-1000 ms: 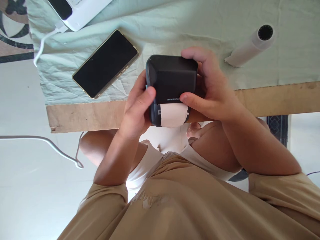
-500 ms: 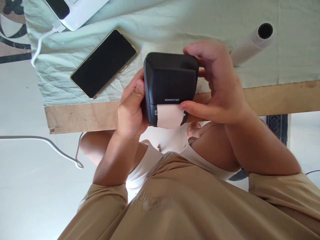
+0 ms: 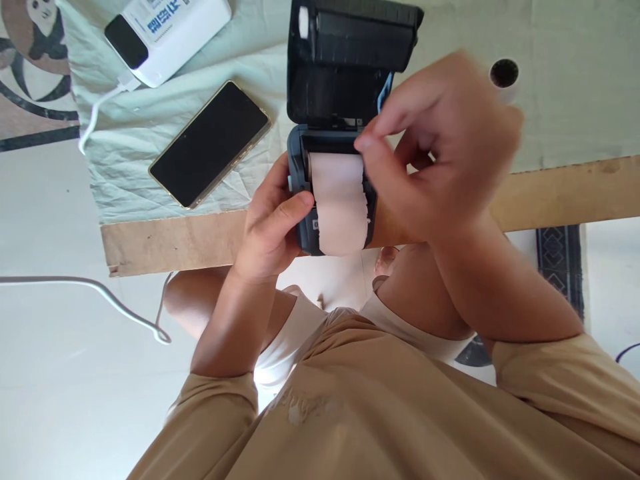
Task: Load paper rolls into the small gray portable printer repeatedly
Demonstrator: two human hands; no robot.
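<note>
My left hand (image 3: pixel 273 227) grips the left side of a small black label printer (image 3: pixel 301 233), held over the table's near edge. Its lid (image 3: pixel 350 60) stands swung open and away from me. Inside lies a white paper roll (image 3: pixel 337 193), its loose end hanging over the front. My right hand (image 3: pixel 445 147) is blurred. Its fingertips sit at the roll's upper right corner, by the lid hinge. Whether they pinch anything is unclear.
A dark phone (image 3: pixel 210 143) lies on the pale green cloth (image 3: pixel 575 80) left of the printer. A white power bank (image 3: pixel 170 30) with a cable sits at the back left. A spare paper roll (image 3: pixel 504 75) shows behind my right hand. A wooden table edge (image 3: pixel 175 240) runs below; a white cable (image 3: pixel 100 293) trails on the floor.
The printer's lid was shut and now stands open, exposing the roll. My right hand left the printer's right side and moved up to the roll. The view shifted slightly.
</note>
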